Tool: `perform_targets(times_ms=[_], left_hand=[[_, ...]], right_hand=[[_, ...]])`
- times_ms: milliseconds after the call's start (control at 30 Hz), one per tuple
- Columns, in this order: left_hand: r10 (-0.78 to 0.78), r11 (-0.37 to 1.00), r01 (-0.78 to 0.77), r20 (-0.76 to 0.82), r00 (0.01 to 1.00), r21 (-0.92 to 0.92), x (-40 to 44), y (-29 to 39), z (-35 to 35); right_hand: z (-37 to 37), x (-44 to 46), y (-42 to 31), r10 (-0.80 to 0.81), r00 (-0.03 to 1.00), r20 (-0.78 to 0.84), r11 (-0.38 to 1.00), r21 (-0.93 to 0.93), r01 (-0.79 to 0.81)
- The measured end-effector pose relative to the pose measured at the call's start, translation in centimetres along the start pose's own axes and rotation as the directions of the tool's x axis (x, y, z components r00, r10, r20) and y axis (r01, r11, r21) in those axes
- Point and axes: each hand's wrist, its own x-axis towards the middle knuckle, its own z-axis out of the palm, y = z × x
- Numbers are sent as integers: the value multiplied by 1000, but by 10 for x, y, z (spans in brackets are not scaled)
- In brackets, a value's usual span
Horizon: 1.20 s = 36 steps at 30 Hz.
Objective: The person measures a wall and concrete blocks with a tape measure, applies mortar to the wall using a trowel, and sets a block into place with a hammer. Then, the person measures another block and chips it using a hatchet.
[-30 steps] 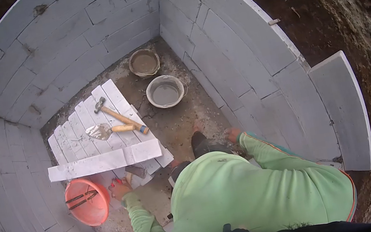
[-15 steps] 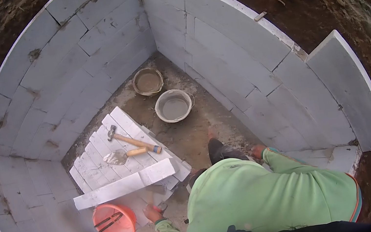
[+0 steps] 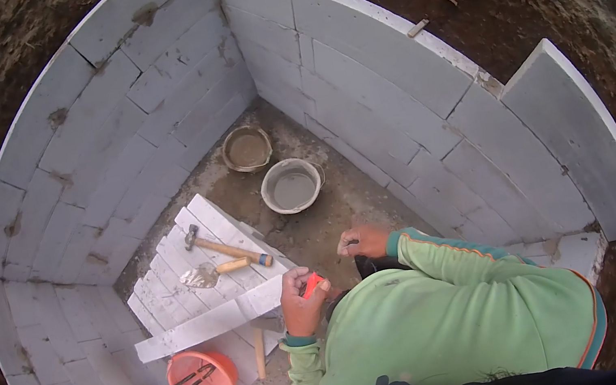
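Note:
My left hand (image 3: 300,303) is raised in front of my body, its fingers closed around a small red-orange object (image 3: 313,284) whose kind I cannot make out. To its right, my right hand (image 3: 368,240) is pinched closed; whatever its fingertips hold is too small to name. Just beyond my left hand, a long white block (image 3: 211,321) lies across the near end of a stack of white blocks (image 3: 168,287). On the stack rest a hammer (image 3: 227,248) with a wooden handle and a mortar-smeared trowel (image 3: 211,273).
Two buckets, one with brown contents (image 3: 247,149) and one with grey mix (image 3: 292,187), stand on the floor ahead. An orange bucket (image 3: 225,376) with dark rods sits at left, beside a wooden strip (image 3: 261,353). Grey block walls (image 3: 380,89) enclose the pit.
Both hands have risen from low beside my body and come closer together in front. The red-orange object now shows in my left hand. The view has shifted slightly.

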Motion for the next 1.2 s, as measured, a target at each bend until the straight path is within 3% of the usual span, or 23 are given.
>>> perform_targets(times_ms=[67,200,367,433,567,633,767,1033,1067,1200], left_hand=[[68,987,-74,49,997,141,19,10,11],[78,993,-84,80,994,78,44,9,30],[62,970,-112,225,972,218,81,17,59],[51,966,-122,291,955,229,105,22,71],[150,741,-356,376,914,570,160,57,81],[183,590,-461,447,876,663,192,65,77],[109,405,-442,437,893,800,241,62,71],[132,217,-453,434,891,864,294,87,83],[170,214,-510,482,859,833,305,83,79],[83,250,-551,549,832,796,336,78,87]], right_hand=[[5,-2,-66,104,989,107,943,307,-132],[-5,-4,-77,35,993,112,918,388,-77],[-44,1,-52,92,985,144,823,546,-157],[-63,5,-46,95,993,72,804,582,-119],[-117,9,-45,79,985,-155,706,706,55],[-156,5,-45,42,968,-246,797,593,116],[-219,-12,-31,-34,903,-429,934,308,182],[-253,-53,-16,86,808,-584,927,343,150],[-252,-54,-14,83,796,-599,927,339,158],[-243,-54,-6,109,740,-664,905,373,202]])
